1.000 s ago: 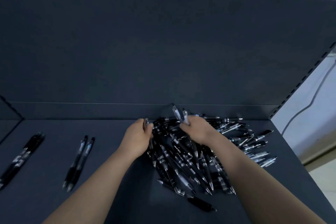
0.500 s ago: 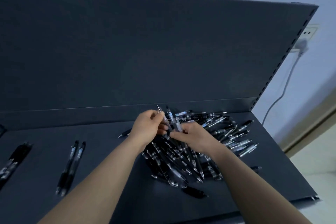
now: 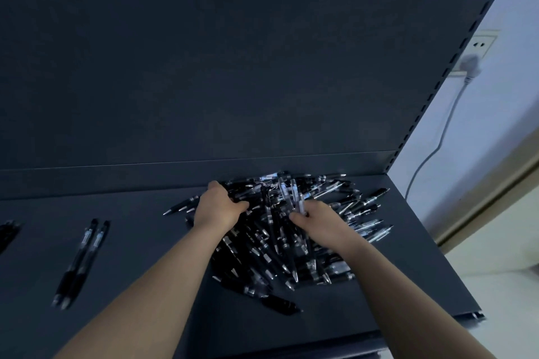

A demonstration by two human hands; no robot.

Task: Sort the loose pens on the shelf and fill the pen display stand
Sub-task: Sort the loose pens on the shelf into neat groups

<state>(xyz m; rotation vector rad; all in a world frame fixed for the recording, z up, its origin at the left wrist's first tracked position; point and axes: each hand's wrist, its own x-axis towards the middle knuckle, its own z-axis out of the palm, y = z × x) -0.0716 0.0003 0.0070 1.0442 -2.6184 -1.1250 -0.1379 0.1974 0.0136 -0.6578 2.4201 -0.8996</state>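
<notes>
Since half a second ago the left hand (image 3: 218,208) has drawn away from the right hand (image 3: 319,223) and now lies palm down on the far left edge of the heap of loose black and clear ballpoint pens (image 3: 271,253). Its fingers dip into the heap, and I cannot tell whether they grip anything. The right hand is still curled round a few clear-barrelled pens (image 3: 291,194), which stick up from its fist and lean toward the back panel (image 3: 204,81).

The heap lies on the right half of the dark grey metal shelf (image 3: 145,242), reaching to the foot of the back panel. One stray black pen (image 3: 280,304) lies just in front of the heap. Well apart to the left, a sorted pair of black pens (image 3: 83,261) lies side by side, and a blurred cluster of black pens (image 3: 7,233) shows at the left edge. On the wall to the right, a white plug (image 3: 470,65) sits in a wall socket (image 3: 481,45).
</notes>
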